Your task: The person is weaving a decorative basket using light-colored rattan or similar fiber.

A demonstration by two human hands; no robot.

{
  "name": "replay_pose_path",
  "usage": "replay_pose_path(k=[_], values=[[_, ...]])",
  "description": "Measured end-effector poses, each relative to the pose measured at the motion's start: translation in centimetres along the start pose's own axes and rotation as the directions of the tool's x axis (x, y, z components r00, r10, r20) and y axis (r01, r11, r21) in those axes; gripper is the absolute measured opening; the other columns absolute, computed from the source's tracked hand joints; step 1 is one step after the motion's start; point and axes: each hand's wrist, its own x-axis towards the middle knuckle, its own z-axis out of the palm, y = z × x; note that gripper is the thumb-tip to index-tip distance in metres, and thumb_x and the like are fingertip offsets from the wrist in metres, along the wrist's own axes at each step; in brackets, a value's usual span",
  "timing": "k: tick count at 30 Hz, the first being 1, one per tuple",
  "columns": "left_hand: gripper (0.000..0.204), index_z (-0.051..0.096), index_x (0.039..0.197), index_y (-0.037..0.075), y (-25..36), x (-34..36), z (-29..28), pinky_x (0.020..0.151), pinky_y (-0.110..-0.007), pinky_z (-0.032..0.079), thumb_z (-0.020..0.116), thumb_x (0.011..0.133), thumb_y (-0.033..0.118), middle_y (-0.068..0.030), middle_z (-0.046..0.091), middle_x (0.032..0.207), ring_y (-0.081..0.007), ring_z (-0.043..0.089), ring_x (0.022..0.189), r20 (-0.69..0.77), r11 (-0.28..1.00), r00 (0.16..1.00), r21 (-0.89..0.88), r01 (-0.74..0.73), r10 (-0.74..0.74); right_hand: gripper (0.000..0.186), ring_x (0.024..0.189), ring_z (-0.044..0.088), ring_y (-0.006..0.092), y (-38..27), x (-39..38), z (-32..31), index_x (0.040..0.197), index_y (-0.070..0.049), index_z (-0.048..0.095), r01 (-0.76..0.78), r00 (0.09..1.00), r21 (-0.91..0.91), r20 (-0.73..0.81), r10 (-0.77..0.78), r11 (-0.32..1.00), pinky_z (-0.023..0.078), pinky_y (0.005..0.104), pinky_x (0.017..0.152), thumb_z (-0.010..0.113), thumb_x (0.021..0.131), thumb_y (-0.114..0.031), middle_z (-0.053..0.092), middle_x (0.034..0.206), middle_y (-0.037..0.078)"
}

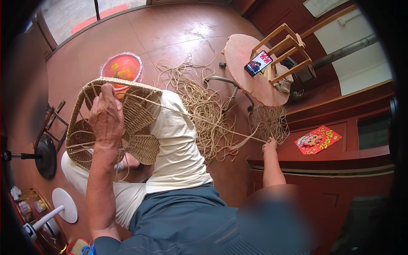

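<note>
A half-open woven basket (144, 111) of tan straw cord rests tilted across my lap, against my light trousers. My left hand (106, 112) is closed at its upper rim, with the fingertips partly hidden behind the weave. From the basket's rim a thin straw cord (204, 121) runs taut to the right over my knee. Far out to the right, my right hand (270, 145) is closed on this cord, arm stretched out. Loose strands hang inside the basket.
A big tangle of straw cord (199, 110) covers the floor ahead, with scissors (231, 152) beside it. A round table (238, 55) holds a phone (258, 63) and a wooden frame (278, 46). A red basin (123, 68) stands beyond the basket; a white stand (65, 205) is left.
</note>
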Motion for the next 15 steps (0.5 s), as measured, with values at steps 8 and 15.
replay_pose_path(k=[8,15], values=[[0.018,0.053,0.113,0.009,-0.2,0.4,-0.7,0.079,-0.052,0.052,0.065,0.101,0.010,-0.0156,0.067,0.095,-0.0393,0.069,0.092,0.054,0.959,0.983,-0.215,0.186,-0.178,0.019,0.050,0.043,0.0077,4.3,-6.1,5.0,0.091,-0.016,0.056,0.097,0.916,-0.335,0.398,0.048,0.937,0.030,0.0219,0.041,0.074,0.097,-0.018,0.055,0.076,-0.003],[0.016,0.056,0.113,0.007,-0.4,-0.2,-1.6,0.072,-0.043,0.053,0.068,0.103,0.010,-0.0122,0.066,0.095,-0.0274,0.066,0.082,-0.003,0.877,0.965,-0.417,0.238,-0.263,0.054,0.087,0.069,0.0313,5.4,-19.6,14.4,0.133,-0.005,0.066,0.971,0.024,-0.079,0.971,-0.239,-0.224,0.057,0.0461,0.083,0.081,0.086,-0.026,0.071,0.098,0.016]])
